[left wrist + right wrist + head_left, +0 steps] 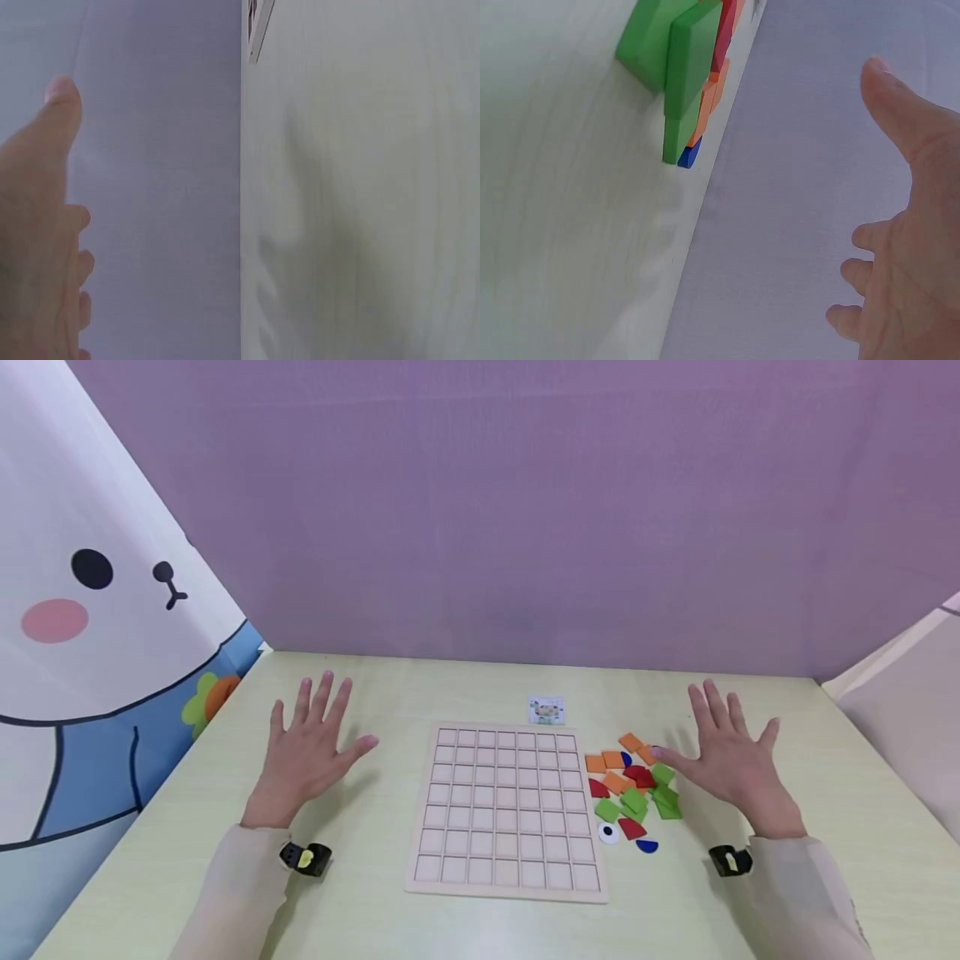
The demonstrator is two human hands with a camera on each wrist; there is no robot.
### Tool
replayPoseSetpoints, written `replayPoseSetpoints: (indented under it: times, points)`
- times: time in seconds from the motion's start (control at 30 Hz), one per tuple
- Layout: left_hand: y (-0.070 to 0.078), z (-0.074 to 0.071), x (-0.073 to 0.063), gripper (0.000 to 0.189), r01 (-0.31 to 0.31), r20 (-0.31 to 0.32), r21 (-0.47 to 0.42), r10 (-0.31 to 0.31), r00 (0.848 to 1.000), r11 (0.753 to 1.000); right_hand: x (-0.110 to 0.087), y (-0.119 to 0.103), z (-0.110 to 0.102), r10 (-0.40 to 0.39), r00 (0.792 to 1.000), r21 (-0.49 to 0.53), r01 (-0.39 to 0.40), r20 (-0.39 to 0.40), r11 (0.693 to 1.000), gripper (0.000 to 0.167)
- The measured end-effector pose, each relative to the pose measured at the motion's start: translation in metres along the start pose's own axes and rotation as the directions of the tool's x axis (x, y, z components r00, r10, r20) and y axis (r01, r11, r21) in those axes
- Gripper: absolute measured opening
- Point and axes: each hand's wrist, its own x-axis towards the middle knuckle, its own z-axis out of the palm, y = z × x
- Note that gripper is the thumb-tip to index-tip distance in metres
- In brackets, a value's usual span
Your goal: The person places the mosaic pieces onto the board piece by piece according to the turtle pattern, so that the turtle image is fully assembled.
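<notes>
A pale wooden grid board (pixel 506 896) lies in the middle of the table, its square cells bare. Just right of it is a loose heap of flat pieces: orange squares (pixel 595 763), green squares (pixel 607 811), red quarter-rounds (pixel 632 828), blue half-rounds (pixel 647 846) and a white disc (pixel 608 833) with a black dot. My left hand (pixel 303 760) hovers left of the board, fingers spread, holding nothing. My right hand (pixel 731 764) is spread over the table beside the heap, also without anything; its thumb overlaps the heap's edge in the head view. In the right wrist view, green pieces (pixel 690 56) appear near the hand.
A small printed card (pixel 546 710) lies behind the board. The table (pixel 360 927) ends at a purple cloth (pixel 525 527) at the back. A cartoon-printed cloth (pixel 97 677) hangs on the left, a pale one (pixel 907 693) on the right. Each wrist wears a black band.
</notes>
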Motion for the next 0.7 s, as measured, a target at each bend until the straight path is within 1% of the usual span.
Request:
replayPoseSetpoints:
  times: [0.07, 0.2, 0.27, 0.33, 0.37, 0.47, 0.5, 0.53, 0.6, 0.7]
  points:
    - [0.002, 0.001, 0.001, 0.089, -0.011, 0.016, -0.029, 0.011, 1.0, 1.0, 0.001, 0.0, 0.001, -0.003, 1.0, 0.027, 0.003, 0.011, 1.0, 0.108]
    - [0.006, 0.002, 0.002, 0.088, -0.038, 0.06, -0.119, 0.046, 0.997, 0.992, 0.003, -0.002, 0.001, -0.015, 0.999, 0.094, 0.012, 0.032, 0.995, 0.11]
    - [0.008, 0.005, 0.003, 0.087, -0.052, 0.088, -0.177, 0.069, 0.994, 0.983, 0.003, -0.004, 0.0, -0.021, 0.999, 0.128, 0.015, 0.045, 0.992, 0.111]
    - [0.01, 0.009, 0.003, 0.087, -0.066, 0.115, -0.245, 0.097, 0.989, 0.967, 0.003, -0.007, -0.001, -0.028, 0.998, 0.16, 0.019, 0.057, 0.987, 0.111]
    - [0.012, 0.012, 0.004, 0.088, -0.072, 0.132, -0.279, 0.113, 0.985, 0.957, 0.003, -0.009, -0.001, -0.033, 0.997, 0.175, 0.021, 0.064, 0.984, 0.111]
    - [0.018, 0.019, 0.004, 0.093, -0.061, 0.204, -0.412, 0.157, 0.966, 0.909, 0.004, -0.014, 0.0, -0.039, 0.994, 0.213, 0.017, 0.099, 0.977, 0.112]
    - [0.02, 0.021, 0.004, 0.096, -0.056, 0.223, -0.443, 0.171, 0.96, 0.895, 0.004, -0.017, 0.001, -0.045, 0.993, 0.224, 0.019, 0.109, 0.975, 0.113]
    - [0.022, 0.023, 0.004, 0.099, -0.054, 0.241, -0.46, 0.183, 0.953, 0.886, 0.004, -0.019, 0.002, -0.053, 0.991, 0.232, 0.024, 0.12, 0.972, 0.113]
    - [0.026, 0.025, 0.003, 0.104, -0.051, 0.267, -0.484, 0.203, 0.942, 0.874, 0.004, -0.025, 0.004, -0.082, 0.987, 0.256, 0.045, 0.137, 0.966, 0.113]
    - [0.029, 0.028, 0.003, 0.106, -0.077, 0.272, -0.473, 0.229, 0.935, 0.877, 0.002, -0.034, 0.008, -0.137, 0.98, 0.291, 0.09, 0.146, 0.953, 0.109]
